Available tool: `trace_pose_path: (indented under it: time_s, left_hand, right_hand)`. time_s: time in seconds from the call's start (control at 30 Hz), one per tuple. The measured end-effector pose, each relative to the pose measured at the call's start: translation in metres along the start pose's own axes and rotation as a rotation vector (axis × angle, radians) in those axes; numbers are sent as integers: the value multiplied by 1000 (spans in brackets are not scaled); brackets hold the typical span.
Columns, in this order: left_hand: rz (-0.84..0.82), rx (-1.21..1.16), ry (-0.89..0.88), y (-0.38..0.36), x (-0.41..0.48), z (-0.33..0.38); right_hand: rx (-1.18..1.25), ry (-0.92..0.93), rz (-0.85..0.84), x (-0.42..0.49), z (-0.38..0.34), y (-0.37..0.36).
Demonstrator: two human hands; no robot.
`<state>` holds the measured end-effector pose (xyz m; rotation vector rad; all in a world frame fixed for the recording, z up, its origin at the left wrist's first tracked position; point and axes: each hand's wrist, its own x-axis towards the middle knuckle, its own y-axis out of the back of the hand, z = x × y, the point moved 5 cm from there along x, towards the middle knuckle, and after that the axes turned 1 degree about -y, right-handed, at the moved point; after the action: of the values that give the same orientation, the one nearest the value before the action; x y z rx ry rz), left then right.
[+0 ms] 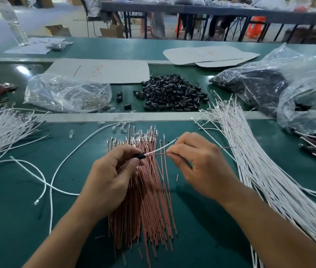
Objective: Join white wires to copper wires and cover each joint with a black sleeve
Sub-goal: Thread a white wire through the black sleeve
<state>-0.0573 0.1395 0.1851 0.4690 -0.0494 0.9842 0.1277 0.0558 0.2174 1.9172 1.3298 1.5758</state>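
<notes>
Green table (17, 209), plastic bag (298, 74) of black sleeves (253, 84)

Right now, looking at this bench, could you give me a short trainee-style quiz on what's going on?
1. True or false: the left hand holds a black sleeve.
2. Relative to the copper wires, the loose pile of black sleeves lies: A beyond them; B nearer the person; C to their left.
3. Fill in: the right hand pinches a white wire and a thin ___ wire.
Key: 1 true; 2 A; 3 copper.
</notes>
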Motion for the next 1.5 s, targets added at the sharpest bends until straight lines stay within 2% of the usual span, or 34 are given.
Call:
trace_pose_path:
  time_s: [0.37, 0.6, 0.83, 0.97, 1.3, 1.5]
  left_hand:
    - [-35, 46, -39, -3, -1, 0]
    - [-31, 71, -32, -3, 1, 0]
    - [-33, 85, -31, -4, 0, -2]
    - [-24, 124, -46, -4, 0, -1]
    - [-17, 180, -85, -4, -1, 3]
    - [-18, 224, -119, -5, 1, 4]
  right_hand:
    - [36, 50, 41, -1, -8, -10]
    - [233, -110, 44, -2, 3, -10]
    - [224, -121, -26, -2, 3, -13]
    - [150, -37, -98, -1, -3, -13]
    - [-82, 111, -37, 1, -19, -19]
    - [19, 41, -26, 3, -17, -20]
